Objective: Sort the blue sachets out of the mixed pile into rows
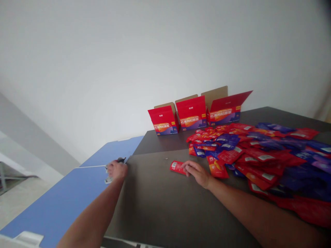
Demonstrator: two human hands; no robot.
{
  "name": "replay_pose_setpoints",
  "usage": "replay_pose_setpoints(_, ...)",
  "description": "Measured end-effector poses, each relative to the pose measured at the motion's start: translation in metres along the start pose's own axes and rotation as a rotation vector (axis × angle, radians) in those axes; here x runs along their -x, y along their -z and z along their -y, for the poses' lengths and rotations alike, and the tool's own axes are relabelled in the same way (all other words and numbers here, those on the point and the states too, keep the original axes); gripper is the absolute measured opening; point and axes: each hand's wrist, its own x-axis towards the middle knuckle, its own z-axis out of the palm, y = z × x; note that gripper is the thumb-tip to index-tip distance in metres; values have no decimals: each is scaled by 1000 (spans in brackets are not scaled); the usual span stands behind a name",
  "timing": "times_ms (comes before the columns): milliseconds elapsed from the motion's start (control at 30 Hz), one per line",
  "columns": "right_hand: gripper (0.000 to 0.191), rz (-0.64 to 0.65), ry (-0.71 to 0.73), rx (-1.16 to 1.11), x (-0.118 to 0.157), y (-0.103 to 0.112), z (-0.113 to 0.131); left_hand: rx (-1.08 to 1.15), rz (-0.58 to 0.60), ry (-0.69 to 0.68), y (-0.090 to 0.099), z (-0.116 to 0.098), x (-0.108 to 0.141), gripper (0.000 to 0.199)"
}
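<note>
My left hand (117, 170) is at the left edge of the dark table, over the blue surface, with its fingers closed round a small crumpled item (108, 179), whitish and dark, that I cannot make out clearly. A red sachet (177, 166) with a white label lies near the middle of the dark table, and the fingers of my right hand (195, 171) pinch its right end. Just right of that hand a red and orange sachet (216, 166) lies at the edge of a large pile of red and purple sachets (261, 155).
Three open red boxes (163, 120), (191, 113), (224, 112) stand in a row at the back of the dark table (155, 199), against a pale wall. A lower blue folding table (67, 196) adjoins on the left.
</note>
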Motion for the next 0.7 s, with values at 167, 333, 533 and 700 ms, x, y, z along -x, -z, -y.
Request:
replay_pose_setpoints(167,31,-22,7,176,1,0,4,326,579,-718,-21,-52,98,33)
replay_pose_setpoints(333,30,-130,107,387,0,-2,8,309,709,-864,-31,-96,182,68)
replay_pose_setpoints(533,24,-156,336,643,4,0,4,147,566,-799,-30,-134,234,44)
replay_pose_setpoints(700,19,-95,395,932,7,0,6,249,672,-872,-28,-140,241,31)
